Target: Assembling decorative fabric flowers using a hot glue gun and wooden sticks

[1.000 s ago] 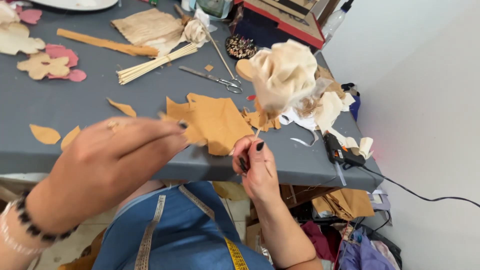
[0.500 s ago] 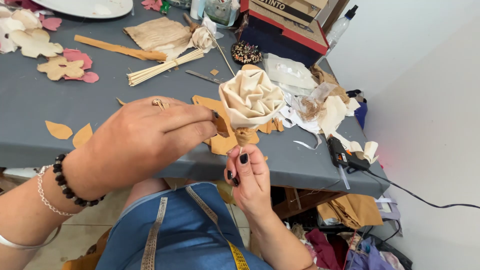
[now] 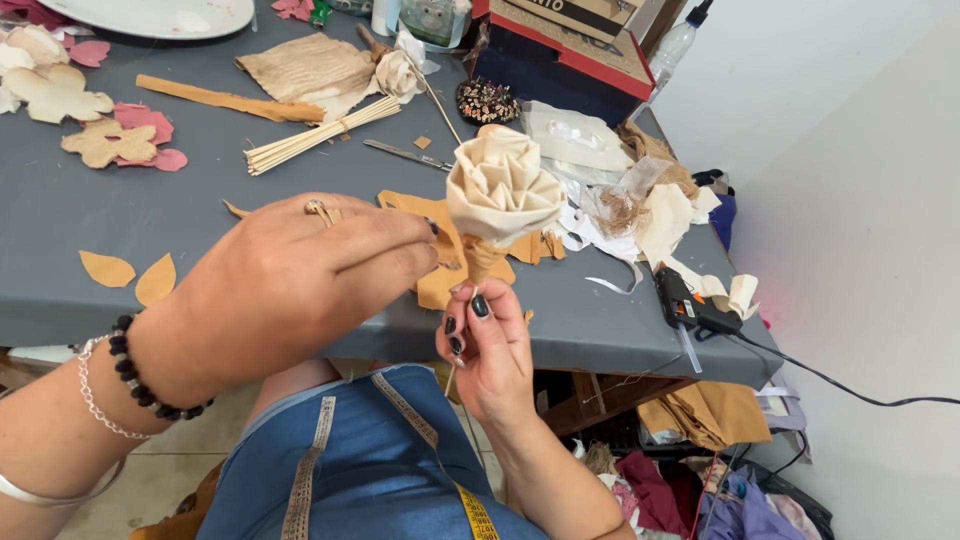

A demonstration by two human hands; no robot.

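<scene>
- The right hand (image 3: pixel 487 345) is closed around a thin wooden stick, pinching it just under a cream fabric rose (image 3: pixel 501 190) so the bloom stands upright above the fingers.
- The left hand (image 3: pixel 290 285) is beside it, fingers drawn together with the tips reaching toward the tan wrapped base of the rose; whether it actually pinches anything there I cannot tell.
- Both hands sit at the near edge of the grey counter (image 3: pixel 60 210), above a blue garment with a measuring tape (image 3: pixel 310 470) draped over it.
- Just beyond the hands lie mustard fabric scraps (image 3: pixel 440 280), and to the left of the left hand two mustard leaf shapes (image 3: pixel 130 275).
- Farther past the hands are a bundle of wooden sticks (image 3: pixel 320 137), scissors (image 3: pixel 405 153) and a second small cream rose (image 3: pixel 395 72).
- To the right of the right hand a black glue gun (image 3: pixel 690 305) rests near the counter's edge, its cord trailing away.
- Far left of the hands lie pink and beige flower cutouts (image 3: pixel 110 140).
</scene>
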